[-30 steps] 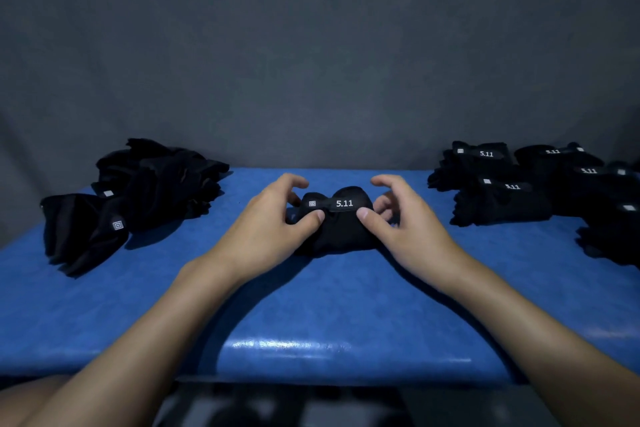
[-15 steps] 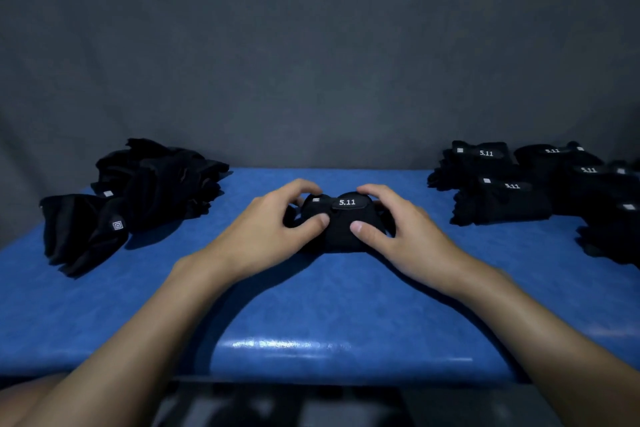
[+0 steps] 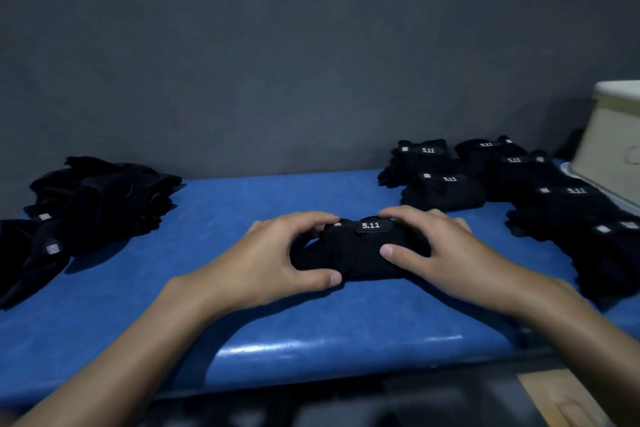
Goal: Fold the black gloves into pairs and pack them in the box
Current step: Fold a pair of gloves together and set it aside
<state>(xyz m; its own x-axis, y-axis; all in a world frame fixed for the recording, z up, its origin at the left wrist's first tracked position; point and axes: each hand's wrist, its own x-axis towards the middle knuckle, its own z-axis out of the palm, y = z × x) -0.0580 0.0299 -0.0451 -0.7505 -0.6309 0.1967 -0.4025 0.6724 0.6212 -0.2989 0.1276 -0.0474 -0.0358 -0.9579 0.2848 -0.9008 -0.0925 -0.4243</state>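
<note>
**Both hands gripping a folded glove bundle at mid-table**

A cream box (image 3: 613, 149) is standing far to the right of the glove bundle (image 3: 360, 253), cut off by the picture's edge. Its inside is not showing, so what it is holding cannot be told.

The bundle is lying on a blue padded table (image 3: 277, 315), whose glossy front edge is catching light on the near side of the bundle. A plain dark grey wall (image 3: 311, 45) is rising behind the bundle, past the table's far edge. To the left of the bundle, well apart, loose gloves (image 3: 100, 198) are sitting in an untidy black heap. To the right of it and further back, folded pairs (image 3: 485, 177) are lying in a close cluster. Several are showing white "5.11" marks on top, and the cluster is reaching toward the box.

The bundle's long axis is running left to right, parallel to the table's front edge. Its label (image 3: 370, 225), reading "5.11", is facing up along the far top edge, upright as seen from the person's side.

The left hand (image 3: 263, 260) is gripping the bundle's left end, fingers curled over the far side and thumb tucked against the near lower edge. The right hand (image 3: 446, 253) is gripping the right end, fingers arched over the top beside the label and thumb pressing onto the near face.
</note>
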